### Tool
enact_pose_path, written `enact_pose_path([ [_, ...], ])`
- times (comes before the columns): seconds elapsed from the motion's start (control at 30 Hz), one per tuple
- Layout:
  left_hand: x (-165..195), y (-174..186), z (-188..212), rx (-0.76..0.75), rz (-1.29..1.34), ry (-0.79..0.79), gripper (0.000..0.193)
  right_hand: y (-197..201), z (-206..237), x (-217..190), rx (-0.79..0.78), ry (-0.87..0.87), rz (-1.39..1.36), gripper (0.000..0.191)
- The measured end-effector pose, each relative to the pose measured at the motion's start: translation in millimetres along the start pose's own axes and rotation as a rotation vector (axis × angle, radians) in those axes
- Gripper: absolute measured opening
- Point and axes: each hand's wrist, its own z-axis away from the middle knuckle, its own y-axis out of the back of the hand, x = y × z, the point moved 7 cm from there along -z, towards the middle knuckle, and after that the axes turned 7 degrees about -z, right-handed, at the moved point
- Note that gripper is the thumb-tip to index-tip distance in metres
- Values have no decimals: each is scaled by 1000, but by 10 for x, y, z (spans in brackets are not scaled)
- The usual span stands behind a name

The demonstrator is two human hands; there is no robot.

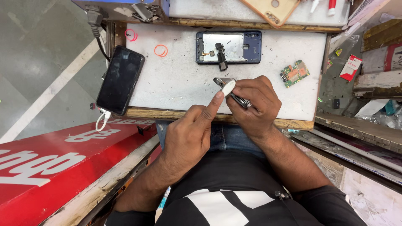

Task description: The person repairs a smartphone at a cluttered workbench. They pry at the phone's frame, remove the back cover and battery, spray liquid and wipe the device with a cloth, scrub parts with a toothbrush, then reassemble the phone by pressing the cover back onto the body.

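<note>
My fingers on the right hand are closed around a small metal part, thin and silvery, held just above the near edge of the tabletop. My left hand keeps 1 index finger stretched out, its tip touching a small white tool that lies across the part; the other left fingers are curled and grip nothing that I can see. Whether the white piece is pinched by my right thumb or only pressed by the left fingertip, I cannot tell.

The risk, as I judge it: the part hangs near the tabletop's front edge, over my lap, so a slip of the white tool could flick it down between my knees. Pushing too hard with that 1 fingertip could also bend so thin a piece.

Around me, largest first: the red signboard at my left, well apart from the work. The white tabletop, speckled with dark grit that could catch on anything laid down. A black phone overhanging the left edge with a white cable plugged in; an elbow nudge could tip it off. The blue opened phone frame lies straight beyond my hands, near enough to be knocked. A green circuit board sits to the right, loose. 2 orange rubber bands lie at the far left.
</note>
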Motion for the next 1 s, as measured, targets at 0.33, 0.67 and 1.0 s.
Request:
enact_pose_path([
  [0.33, 12, 137, -1, 35, -297, 19, 71, -86, -41, -34, -38, -9, 12, 27],
  [0.67, -29, 177, -36, -19, -93, 29, 73, -104, -56, -38, -20, -2, 17, 27],
  [1.0, -68, 97, -36, -73, -188, 34, 68, -107, -71, -20, -35, 3, 29, 28],
])
